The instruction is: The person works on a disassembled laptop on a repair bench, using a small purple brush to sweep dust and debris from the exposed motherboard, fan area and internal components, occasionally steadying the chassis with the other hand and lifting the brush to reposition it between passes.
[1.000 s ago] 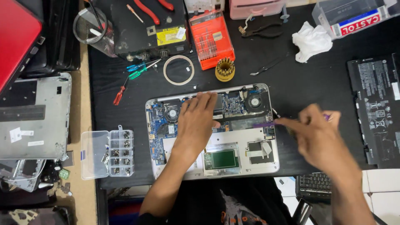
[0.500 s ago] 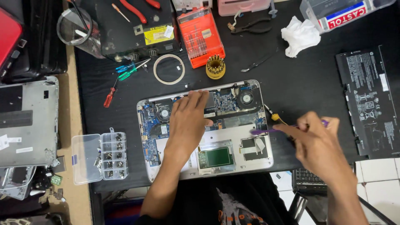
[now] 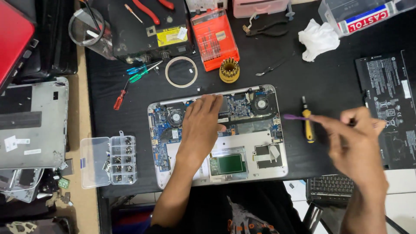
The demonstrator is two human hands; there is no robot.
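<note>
An opened silver laptop (image 3: pixel 255 169) lies bottom-up on the black mat, its circuit board and two fans exposed. My left hand (image 3: pixel 201 125) rests flat on the board, fingers spread over its middle. My right hand (image 3: pixel 355 138) is off to the right of the laptop, above the mat, gripping a thin purple tool (image 3: pixel 294 117) whose tip points left. A yellow-handled screwdriver (image 3: pixel 308 123) lies on the mat just beyond the laptop's right edge, under the purple tool.
A clear screw organiser (image 3: pixel 108 161) sits left of the laptop. Tape ring (image 3: pixel 181 72), yellow bit holder (image 3: pixel 229 70), orange bit case (image 3: pixel 214 39), small screwdrivers (image 3: pixel 141 71), tweezers (image 3: pixel 273 67), white tissue (image 3: pixel 318 40) lie behind. A flat battery (image 3: pixel 385 95) lies right; a laptop cover (image 3: pixel 30 121) left.
My right hand has drawn the purple tool away from the laptop's right edge out over the mat. The yellow screwdriver now shows. My left hand stays on the board.
</note>
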